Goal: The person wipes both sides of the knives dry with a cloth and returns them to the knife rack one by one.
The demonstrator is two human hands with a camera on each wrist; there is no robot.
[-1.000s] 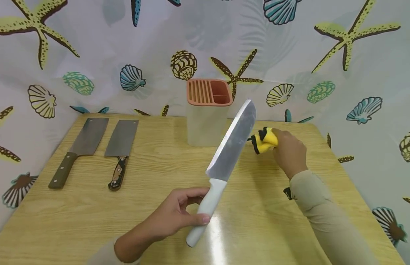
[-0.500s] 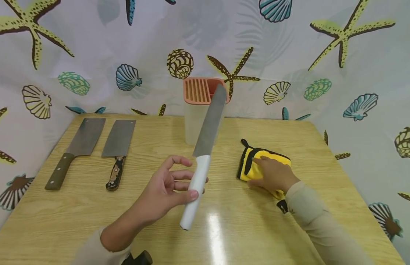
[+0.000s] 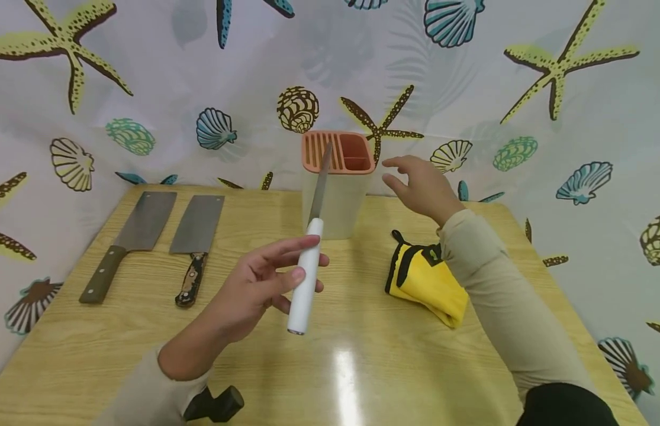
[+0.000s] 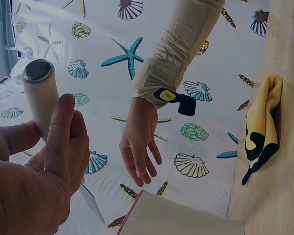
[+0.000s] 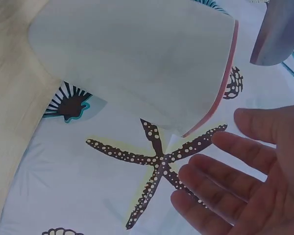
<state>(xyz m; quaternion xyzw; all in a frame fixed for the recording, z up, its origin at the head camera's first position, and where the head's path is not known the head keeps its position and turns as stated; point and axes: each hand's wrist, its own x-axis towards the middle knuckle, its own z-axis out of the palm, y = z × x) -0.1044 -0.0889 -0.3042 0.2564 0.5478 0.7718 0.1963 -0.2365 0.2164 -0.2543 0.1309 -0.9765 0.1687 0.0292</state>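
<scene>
My left hand [image 3: 260, 275] grips a kitchen knife by its white handle [image 3: 306, 275]. The knife's blade [image 3: 320, 189] points away from me and overlaps the slotted top of a knife block [image 3: 335, 201] in the head view. That block is whitish with an orange slotted lid [image 3: 321, 152] and two open compartments on its right. In the right wrist view the blade tip [image 5: 279, 36] shows apart from the lid's rim. My right hand [image 3: 422, 186], fingers spread and holding nothing, hovers just right of the block. A folded yellow cloth [image 3: 428, 281] with black trim lies below the right forearm.
Two cleavers lie at the left of the wooden table [image 3: 244, 378]: one with an olive handle [image 3: 103, 275], one with a dark patterned handle [image 3: 192, 278]. A curtain [image 3: 255, 71] printed with shells and starfish hangs behind the table.
My right hand has let the yellow cloth down on the table and moved up beside the block. My left hand has brought the knife forward and turned its blade edge-on, near the slots.
</scene>
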